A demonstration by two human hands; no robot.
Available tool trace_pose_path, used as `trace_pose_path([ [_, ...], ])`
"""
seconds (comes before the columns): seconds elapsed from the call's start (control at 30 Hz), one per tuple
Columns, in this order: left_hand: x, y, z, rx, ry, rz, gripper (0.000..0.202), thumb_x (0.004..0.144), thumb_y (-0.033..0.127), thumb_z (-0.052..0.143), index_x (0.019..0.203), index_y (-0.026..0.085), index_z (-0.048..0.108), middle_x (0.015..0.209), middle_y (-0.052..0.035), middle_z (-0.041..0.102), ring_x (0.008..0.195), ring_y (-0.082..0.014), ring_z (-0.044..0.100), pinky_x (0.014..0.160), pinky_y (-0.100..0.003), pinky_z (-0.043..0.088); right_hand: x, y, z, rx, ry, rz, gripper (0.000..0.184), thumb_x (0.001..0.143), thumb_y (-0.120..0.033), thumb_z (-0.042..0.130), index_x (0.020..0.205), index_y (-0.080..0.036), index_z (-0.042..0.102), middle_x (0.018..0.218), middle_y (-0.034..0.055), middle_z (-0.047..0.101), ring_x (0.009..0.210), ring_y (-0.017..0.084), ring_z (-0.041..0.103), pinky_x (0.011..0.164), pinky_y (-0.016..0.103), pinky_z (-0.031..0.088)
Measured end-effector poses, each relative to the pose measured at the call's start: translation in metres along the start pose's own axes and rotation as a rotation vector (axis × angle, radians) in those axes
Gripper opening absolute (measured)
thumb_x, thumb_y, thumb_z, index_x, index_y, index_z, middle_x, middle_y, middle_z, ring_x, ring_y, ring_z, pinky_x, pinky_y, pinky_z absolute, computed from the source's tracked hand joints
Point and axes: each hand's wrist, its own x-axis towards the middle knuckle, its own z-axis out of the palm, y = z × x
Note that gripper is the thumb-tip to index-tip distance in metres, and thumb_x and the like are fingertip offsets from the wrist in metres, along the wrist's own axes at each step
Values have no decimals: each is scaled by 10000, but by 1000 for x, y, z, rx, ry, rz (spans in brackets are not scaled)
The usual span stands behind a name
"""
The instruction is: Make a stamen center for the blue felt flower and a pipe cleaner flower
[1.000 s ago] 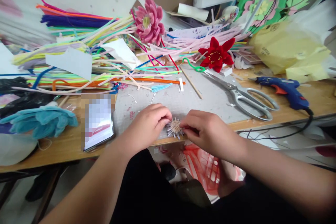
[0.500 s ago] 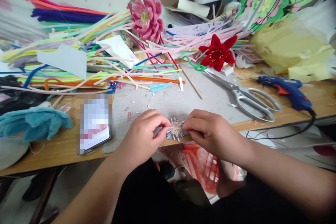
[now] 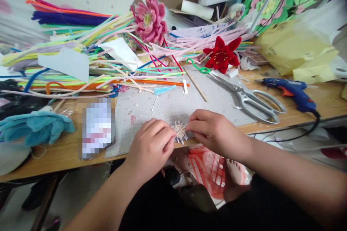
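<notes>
A small bundle of pale flower stamens (image 3: 180, 132), its thin threads fanned out all round, sits between my hands at the mat's front edge. My left hand (image 3: 153, 144) pinches at its left side, thumb against fingers. From the right, my right hand (image 3: 208, 128) pinches threads at the other side. Fingertips hide just where each hand grips. Behind them lies the grey cutting mat (image 3: 168, 106), with loose white threads (image 3: 154, 106) and a wooden stick (image 3: 196, 86) on it.
Metal scissors (image 3: 245, 97) and a blue glue gun (image 3: 292, 92) lie at right. Pipe cleaners (image 3: 73, 18) pile up at the back left. A red flower (image 3: 222, 55), a pink flower (image 3: 151, 18) and a blue flower (image 3: 35, 126) stand about. A blurred phone (image 3: 97, 128) is at left.
My left hand's fingers have curled in a little more, and its thumb has shifted. The right hand has moved slightly left and up. The stamens stay between them.
</notes>
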Motion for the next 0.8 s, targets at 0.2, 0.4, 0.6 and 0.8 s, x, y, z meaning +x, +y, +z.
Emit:
trace_pose_path([
  [0.2,-2,0,3,27,6,6,148,743,18,532,722,147,603,735,-38,572,722,-160,511,679,-333,441,4,1,0,-19,1,4,250,806,-63,451,860,-128,686,839,84,590,759,162,560,674,274,452],
  [0.4,-4,-2,4,30,19,-24,175,735,8,519,745,155,613,759,-39,570,731,-163,528,661,-323,455,12,3,0,-2,9,10,218,807,-64,464,833,-124,672,833,76,586,745,153,562,655,257,442],
  [0.6,-6,-3,5,39,-20,-60,209,734,4,497,766,174,614,793,-38,571,753,-163,530,677,-321,461,16,6,0,-10,-46,19,202,810,-62,481,826,-144,664,857,62,582,754,141,559,675,249,433],
  [0.8,-6,-6,6,41,-49,-48,220,738,-3,490,786,182,600,772,-27,571,757,-167,521,684,-325,452,17,7,1,-3,-62,7,209,832,-75,475,830,-152,669,864,60,582,756,136,561,681,250,430],
])
